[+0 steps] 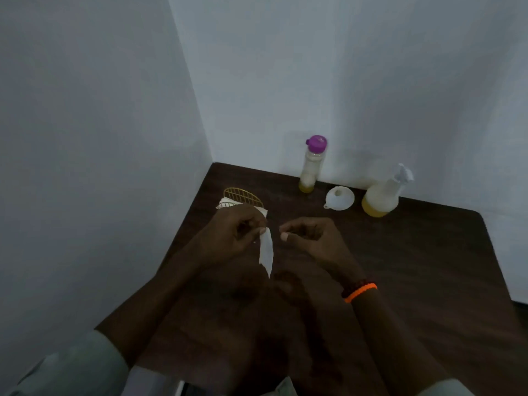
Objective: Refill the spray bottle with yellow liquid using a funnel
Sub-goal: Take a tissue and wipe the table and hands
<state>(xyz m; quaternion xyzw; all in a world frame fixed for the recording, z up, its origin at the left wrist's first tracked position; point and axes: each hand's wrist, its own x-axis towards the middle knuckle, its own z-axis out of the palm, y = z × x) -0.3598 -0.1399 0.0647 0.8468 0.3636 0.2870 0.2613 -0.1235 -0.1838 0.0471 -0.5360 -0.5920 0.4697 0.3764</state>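
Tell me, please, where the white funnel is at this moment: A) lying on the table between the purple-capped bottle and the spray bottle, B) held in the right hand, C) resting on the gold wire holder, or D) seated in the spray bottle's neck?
A: the funnel lies on the table, between the purple-capped bottle and the spray bottle, and neither hand touches it.

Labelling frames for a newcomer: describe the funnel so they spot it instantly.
Start at the far edge of the dark table, by the wall. The funnel lies there between the purple-capped bottle and the spray bottle. It is the only low, round, white piece, with no liquid in it.
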